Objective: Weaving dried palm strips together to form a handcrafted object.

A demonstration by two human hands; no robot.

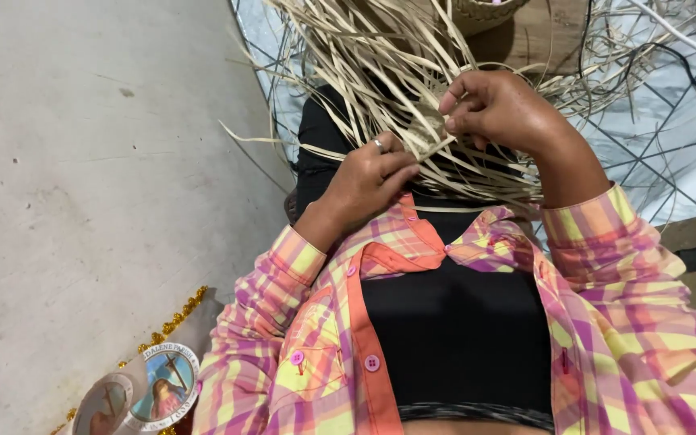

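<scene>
Right now a small woven straw piece (428, 129) sits over the person's lap, long pale straw strands (380, 64) fanning out from it in every direction. The left hand (368, 177), a ring on one finger, has its fingers curled closed, pinching strands at the near edge of the woven patch. The right hand (497, 105) is bent over the top, fingertips pressed together on a strand. It looks like mid-weave, one strand being crossed over the others; the next pass seems to call for holding the patch tight while a fresh strand is picked out. Beyond the hands, a woven basket-like rim (485, 10) peeks in at the top edge; I cannot tell what it holds.
</scene>
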